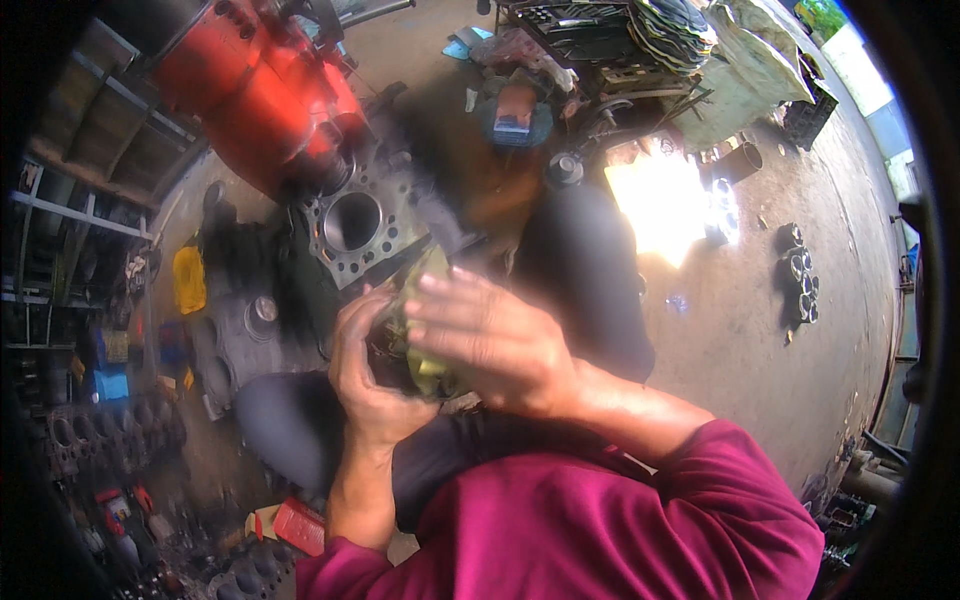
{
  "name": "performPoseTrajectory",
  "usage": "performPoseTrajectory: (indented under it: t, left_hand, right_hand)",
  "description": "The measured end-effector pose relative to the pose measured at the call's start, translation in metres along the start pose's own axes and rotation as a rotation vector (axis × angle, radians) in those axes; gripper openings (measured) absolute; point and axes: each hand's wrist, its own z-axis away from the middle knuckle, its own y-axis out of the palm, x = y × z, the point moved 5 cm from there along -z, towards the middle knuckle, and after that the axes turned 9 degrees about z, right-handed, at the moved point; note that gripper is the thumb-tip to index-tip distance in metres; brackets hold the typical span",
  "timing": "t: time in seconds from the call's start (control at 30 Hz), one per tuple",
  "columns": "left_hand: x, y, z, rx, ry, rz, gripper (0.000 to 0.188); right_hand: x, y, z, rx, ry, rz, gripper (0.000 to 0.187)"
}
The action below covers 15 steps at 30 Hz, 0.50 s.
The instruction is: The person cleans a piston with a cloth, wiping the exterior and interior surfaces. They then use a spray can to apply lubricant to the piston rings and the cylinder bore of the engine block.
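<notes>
Both my hands meet in front of my lap. My left hand (365, 375) curls round a dark, rounded metal part (388, 350), much of it hidden by my fingers. My right hand (505, 345) lies over a crumpled yellow-green rag (430, 370) and presses it against that part, fingers long and close together; they are a little smeared by motion. Just beyond my hands is an engine block (385, 235) with a large round cylinder bore (352, 221) and small holes in its flat face.
A large red machine body (265, 95) stands at the far left. Engine castings (110, 435) lie along the left, with a yellow container (189, 280) nearby. A tool tray (570, 30) sits at the back. On the right floor rests a row of metal rings (800, 275). Bright sunlight falls beside my knee.
</notes>
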Motion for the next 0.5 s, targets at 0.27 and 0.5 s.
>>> performPoseTrajectory:
  t: [0.27,0.5]
  left_hand:
    - [-0.002,-0.003,0.003,0.009,0.054,0.219,0.089]
    - [0.000,0.001,-0.005,0.126,-0.073,0.120,0.087]
  right_hand:
    - [-0.046,0.005,0.025,-0.069,0.783,-0.672,0.032]
    - [-0.048,0.006,0.031,-0.086,0.956,-0.530,0.031]
